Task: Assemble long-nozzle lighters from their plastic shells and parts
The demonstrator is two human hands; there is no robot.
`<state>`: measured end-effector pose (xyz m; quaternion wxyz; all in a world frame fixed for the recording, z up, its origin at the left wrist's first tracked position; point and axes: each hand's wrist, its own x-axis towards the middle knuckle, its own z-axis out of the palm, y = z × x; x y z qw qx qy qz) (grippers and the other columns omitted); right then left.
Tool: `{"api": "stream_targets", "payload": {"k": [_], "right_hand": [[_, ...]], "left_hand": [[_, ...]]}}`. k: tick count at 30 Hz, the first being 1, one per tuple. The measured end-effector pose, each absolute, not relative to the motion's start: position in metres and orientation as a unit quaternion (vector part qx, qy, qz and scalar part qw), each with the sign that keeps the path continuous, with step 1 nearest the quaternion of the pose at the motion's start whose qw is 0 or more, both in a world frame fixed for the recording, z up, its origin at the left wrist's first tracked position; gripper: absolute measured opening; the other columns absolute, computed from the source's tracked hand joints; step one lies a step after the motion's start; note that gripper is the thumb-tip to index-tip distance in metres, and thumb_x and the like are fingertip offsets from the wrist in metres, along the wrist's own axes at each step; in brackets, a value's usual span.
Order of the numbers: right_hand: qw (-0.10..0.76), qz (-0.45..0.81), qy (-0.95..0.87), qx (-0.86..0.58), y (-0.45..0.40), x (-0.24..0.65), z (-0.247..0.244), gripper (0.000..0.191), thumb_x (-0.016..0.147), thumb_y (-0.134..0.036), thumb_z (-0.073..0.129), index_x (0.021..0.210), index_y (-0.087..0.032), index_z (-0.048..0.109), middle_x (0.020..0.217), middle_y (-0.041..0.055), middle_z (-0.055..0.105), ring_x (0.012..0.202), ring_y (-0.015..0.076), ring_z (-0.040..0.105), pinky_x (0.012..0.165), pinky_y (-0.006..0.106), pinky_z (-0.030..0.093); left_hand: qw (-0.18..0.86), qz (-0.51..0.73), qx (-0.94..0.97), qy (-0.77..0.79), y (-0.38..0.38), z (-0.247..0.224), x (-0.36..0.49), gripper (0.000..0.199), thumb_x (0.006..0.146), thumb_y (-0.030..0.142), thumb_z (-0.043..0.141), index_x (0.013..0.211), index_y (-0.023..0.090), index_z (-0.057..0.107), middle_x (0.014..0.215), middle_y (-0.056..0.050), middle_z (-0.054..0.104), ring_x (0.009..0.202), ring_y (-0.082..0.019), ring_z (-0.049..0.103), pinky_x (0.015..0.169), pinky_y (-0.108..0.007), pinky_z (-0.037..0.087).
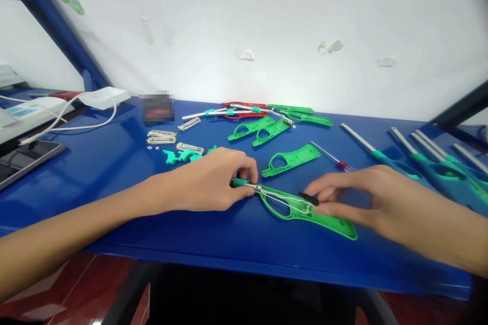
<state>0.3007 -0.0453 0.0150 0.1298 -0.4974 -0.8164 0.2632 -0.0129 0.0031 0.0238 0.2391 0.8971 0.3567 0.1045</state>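
Note:
A green lighter handle half (331, 221) lies hollow side up near the table's front. My left hand (217, 180) pinches the lighter nozzle tube (241, 182), which has a teal collar, at the narrow end of this handle half. White wires (284, 198) run from there across the finger loop toward my right hand (351, 195). Between its thumb and fingers, my right hand holds a small black part (309, 199), probably an igniter, just above the handle half. A second green handle half (301, 157) lies behind, beside a screwdriver (335, 159) with a red handle.
Teal triggers (186, 155) and clear fuel tanks (162, 136) lie left. At the back are metal tubes (229, 111), red shells (244, 105) and more green shells (301, 110). Blue-handled lighters (400, 165) lie right. A phone (30, 157) and white power strip (104, 97) sit far left.

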Motion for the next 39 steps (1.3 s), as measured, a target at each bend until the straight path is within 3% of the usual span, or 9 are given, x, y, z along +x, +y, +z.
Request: {"api": "stream_targets", "payload": {"k": [22,25,30,39], "right_hand": [[0.103,0.325,-0.795,-0.501,-0.041,0.295,0.021,0.027,0.095,-0.051,0.068,0.113,-0.034,0.079,0.094,0.0008,0.081,0.084,0.0219,0.078,0.073,0.030,0.064],[0.109,0.332,-0.792,-0.501,-0.041,0.294,0.022,0.028,0.094,-0.051,0.068,0.113,-0.034,0.079,0.094,0.0014,0.080,0.084,0.0217,0.077,0.073,0.030,0.063],[0.092,0.336,-0.792,-0.502,-0.040,0.294,0.022,0.028,0.095,-0.051,0.067,0.113,-0.034,0.079,0.094,0.0016,0.080,0.086,0.0222,0.077,0.073,0.031,0.063],[0.101,0.342,-0.786,-0.505,-0.042,0.293,0.021,0.029,0.095,-0.053,0.066,0.113,-0.035,0.079,0.094,0.0006,0.079,0.085,0.0205,0.076,0.072,0.029,0.060]], "left_hand": [[0.165,0.124,0.934,0.292,0.005,0.013,-0.012,0.011,0.103,0.014,0.058,0.095,0.017,0.066,0.110,-0.006,0.069,0.096,-0.019,0.066,0.080,-0.030,0.047],[0.168,0.105,0.931,0.306,0.005,0.017,-0.013,0.004,0.102,0.019,0.062,0.102,0.019,0.067,0.112,-0.005,0.069,0.096,-0.021,0.066,0.081,-0.031,0.047],[0.201,0.090,0.925,0.309,0.009,0.025,-0.020,0.025,0.098,0.020,0.064,0.122,0.023,0.063,0.121,-0.005,0.067,0.100,-0.020,0.063,0.082,-0.031,0.047],[0.194,0.074,0.932,0.298,0.011,0.027,-0.020,0.011,0.098,0.019,0.061,0.106,0.021,0.069,0.105,-0.003,0.070,0.093,-0.019,0.064,0.082,-0.031,0.046]]}}
